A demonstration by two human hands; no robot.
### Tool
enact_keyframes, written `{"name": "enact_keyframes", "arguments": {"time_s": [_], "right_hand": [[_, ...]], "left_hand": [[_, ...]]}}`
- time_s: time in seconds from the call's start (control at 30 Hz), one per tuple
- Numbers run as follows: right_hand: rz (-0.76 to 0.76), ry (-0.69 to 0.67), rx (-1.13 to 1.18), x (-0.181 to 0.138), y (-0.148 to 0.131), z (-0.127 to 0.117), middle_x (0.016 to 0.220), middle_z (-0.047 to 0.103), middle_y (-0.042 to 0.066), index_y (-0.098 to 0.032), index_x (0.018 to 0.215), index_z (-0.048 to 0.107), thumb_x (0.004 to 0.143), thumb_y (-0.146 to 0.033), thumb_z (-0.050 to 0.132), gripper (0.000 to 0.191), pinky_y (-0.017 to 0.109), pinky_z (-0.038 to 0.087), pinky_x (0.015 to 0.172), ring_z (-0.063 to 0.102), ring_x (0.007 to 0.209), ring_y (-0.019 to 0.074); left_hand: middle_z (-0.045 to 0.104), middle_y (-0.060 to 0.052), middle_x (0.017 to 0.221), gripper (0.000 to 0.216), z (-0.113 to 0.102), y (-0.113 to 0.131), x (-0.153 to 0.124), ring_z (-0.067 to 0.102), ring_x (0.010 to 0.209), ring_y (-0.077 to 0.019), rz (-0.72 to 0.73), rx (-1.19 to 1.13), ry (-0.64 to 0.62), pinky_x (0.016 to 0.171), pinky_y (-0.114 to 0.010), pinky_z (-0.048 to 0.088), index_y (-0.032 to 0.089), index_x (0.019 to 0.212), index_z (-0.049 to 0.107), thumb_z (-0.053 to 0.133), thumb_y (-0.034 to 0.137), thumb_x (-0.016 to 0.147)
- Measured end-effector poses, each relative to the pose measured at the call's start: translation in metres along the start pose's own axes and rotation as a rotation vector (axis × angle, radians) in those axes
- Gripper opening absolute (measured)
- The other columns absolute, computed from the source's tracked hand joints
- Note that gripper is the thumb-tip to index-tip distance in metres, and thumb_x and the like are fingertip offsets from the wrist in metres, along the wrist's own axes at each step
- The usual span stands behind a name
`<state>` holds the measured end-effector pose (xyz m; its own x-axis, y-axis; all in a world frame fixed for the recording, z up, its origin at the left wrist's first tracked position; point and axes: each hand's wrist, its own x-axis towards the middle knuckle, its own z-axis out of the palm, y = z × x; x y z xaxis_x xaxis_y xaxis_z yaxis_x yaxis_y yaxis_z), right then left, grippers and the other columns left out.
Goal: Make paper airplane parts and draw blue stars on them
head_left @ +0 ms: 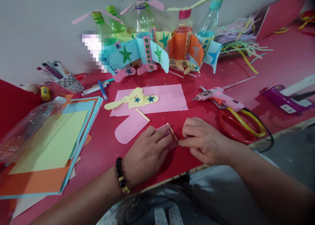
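A red work table [108, 153] stands against a pale wall [36, 31], with plastic bottles [183, 21] dressed in coloured paper and stars lined up at twelve o'clock from the hands. Near the table's front edge, the left hand [147, 154], a beaded bracelet [120, 174] on its wrist, presses its curled fingers onto a small piece of pink paper [171, 143]. The right hand [206, 141], nearly closed, pinches the lower end of a thin wooden stick [171, 131] that lies slantwise across that paper. At eleven o'clock lie a pink paper mitten shape [130, 128] and a short stick [143, 114], then a pink sheet [169, 97] bearing yellow cut-outs with blue stars [137, 98]. A pink glue gun [219, 98] and yellow-and-red scissors [242, 126] sit around two to three o'clock; the label on a purple appliance [286, 108] is too small to read.
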<state>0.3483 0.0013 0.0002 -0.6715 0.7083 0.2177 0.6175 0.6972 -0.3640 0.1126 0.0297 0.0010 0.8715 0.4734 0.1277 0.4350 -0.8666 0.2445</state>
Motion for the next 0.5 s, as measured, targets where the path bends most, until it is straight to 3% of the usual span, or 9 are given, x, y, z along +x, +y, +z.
{"name": "enact_keyframes", "arguments": {"time_s": [0.5], "right_hand": [[-0.025,-0.008,-0.033,0.0040,0.0010,-0.0009,0.075,0.053,0.004,-0.019,0.083,0.071,0.076,-0.009,0.055,0.020,0.035,0.031,0.071,0.040,0.081,0.0201]], "left_hand": [[0.055,-0.012,0.136,0.026,-0.0022,0.0025,0.0016,0.046,0.129,-0.0239,0.061,0.071,-0.019,0.093,-0.043,0.042,0.014,0.114,0.060,0.041,0.015,0.097]]}}
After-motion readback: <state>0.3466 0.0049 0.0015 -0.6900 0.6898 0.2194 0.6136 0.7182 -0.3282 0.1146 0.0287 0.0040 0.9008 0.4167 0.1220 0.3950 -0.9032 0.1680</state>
